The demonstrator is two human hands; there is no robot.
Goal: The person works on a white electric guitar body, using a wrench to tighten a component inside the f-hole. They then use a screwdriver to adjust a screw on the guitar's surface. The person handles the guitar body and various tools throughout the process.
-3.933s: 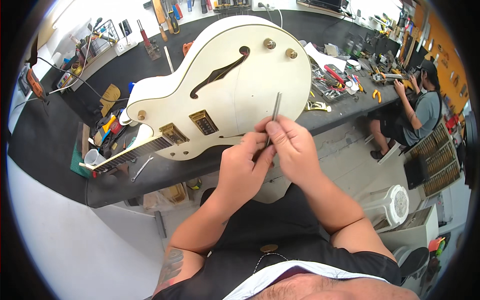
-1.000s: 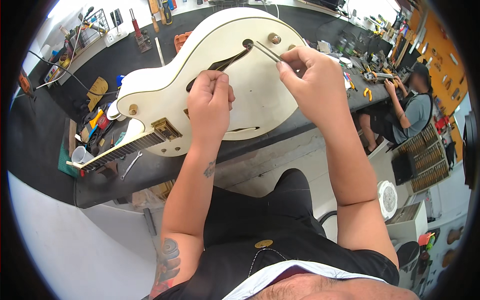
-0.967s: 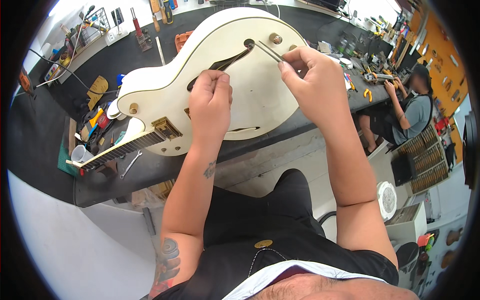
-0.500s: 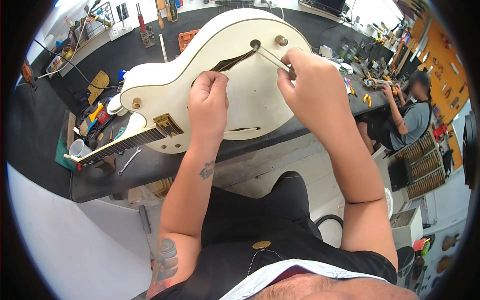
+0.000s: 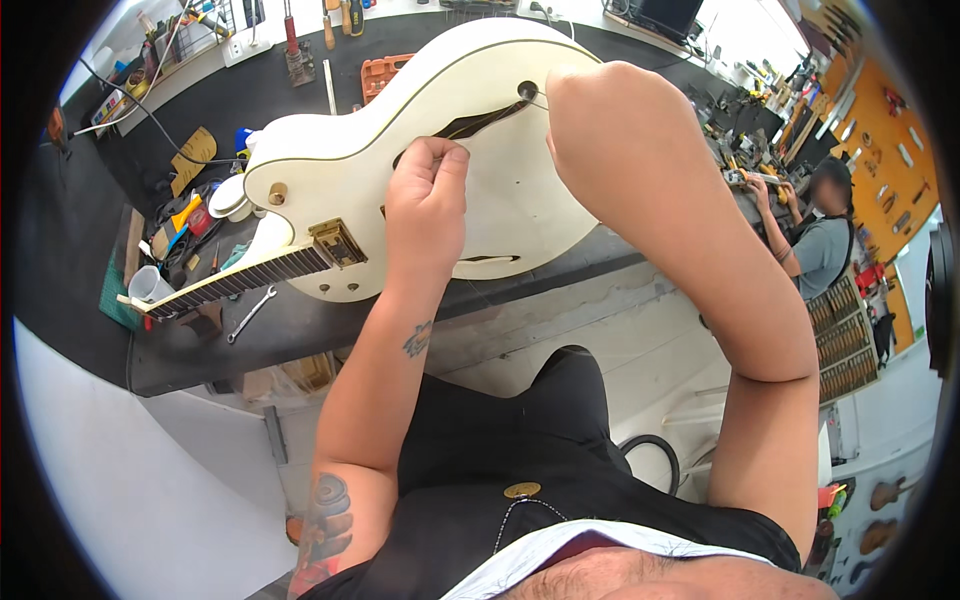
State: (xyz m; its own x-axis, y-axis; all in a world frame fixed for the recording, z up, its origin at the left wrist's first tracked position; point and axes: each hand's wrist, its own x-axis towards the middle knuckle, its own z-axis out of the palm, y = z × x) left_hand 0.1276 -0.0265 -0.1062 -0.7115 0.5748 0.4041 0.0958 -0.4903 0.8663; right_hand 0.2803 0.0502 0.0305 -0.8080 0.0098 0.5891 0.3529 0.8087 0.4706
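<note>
A cream-white hollow-body electric guitar [image 5: 520,215] lies on the dark bench, its neck pointing to the lower left. At its far f-hole [image 5: 480,122], the fingers of my left hand [image 5: 430,195] are pinched together. A thin pale strand [image 5: 462,130] runs along that opening toward them. My right hand [image 5: 615,110] is bent over the f-hole's round end, fingers mostly hidden behind its back. From it a short bit of long tweezers [image 5: 541,101] shows, reaching to the round hole [image 5: 527,91]. A gold pickup [image 5: 337,243] sits near the fretboard.
A wrench [image 5: 252,314] and a clear cup [image 5: 150,285] rest near the neck. An orange case [image 5: 383,75] stands behind the body. Tools and dishes clutter the left. Another person [image 5: 822,230] works at the bench's right, hands on a part.
My right hand has turned and risen, its elbow swinging outward, so its back now covers most of the tweezers. The left hand stays pinched at the f-hole. The view has shifted slightly.
</note>
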